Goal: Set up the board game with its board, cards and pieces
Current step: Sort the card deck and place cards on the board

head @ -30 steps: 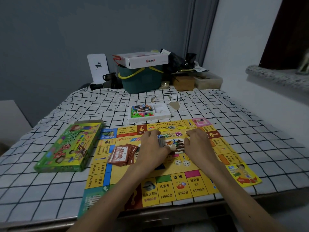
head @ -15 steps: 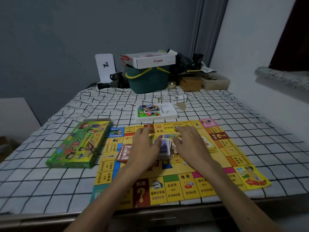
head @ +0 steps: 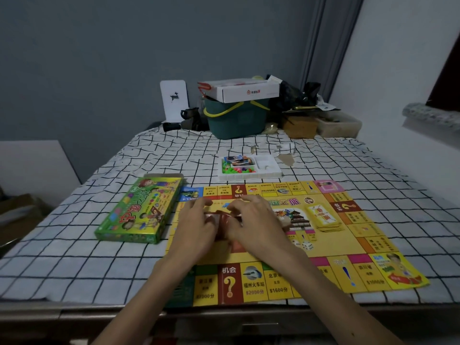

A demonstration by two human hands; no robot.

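Note:
The yellow game board (head: 348, 250) lies open near the table's front edge. My left hand (head: 196, 227) and my right hand (head: 254, 222) meet over its left middle, both curled round a pile of red-brown cards (head: 224, 219). A stack of yellow cards (head: 321, 216) sits on the board's right side. Two white dice (head: 305, 245) lie near the board's centre. The white plastic tray (head: 267, 173) with coloured pieces and cards stands just beyond the board. The green game box (head: 142, 210) lies to the left.
A checked cloth (head: 74, 257) covers the table. At the back stand a green bucket (head: 236, 118) with a white carton on top, a white card stand (head: 174, 99), a brown box (head: 300, 127) and a clear container (head: 339, 125). Torn paper scraps (head: 286, 155) lie behind the tray.
Both hands moved left from the board's centre to the red-brown cards and closed round them. A yellow card stack now lies on the board's right side, and the dice are uncovered.

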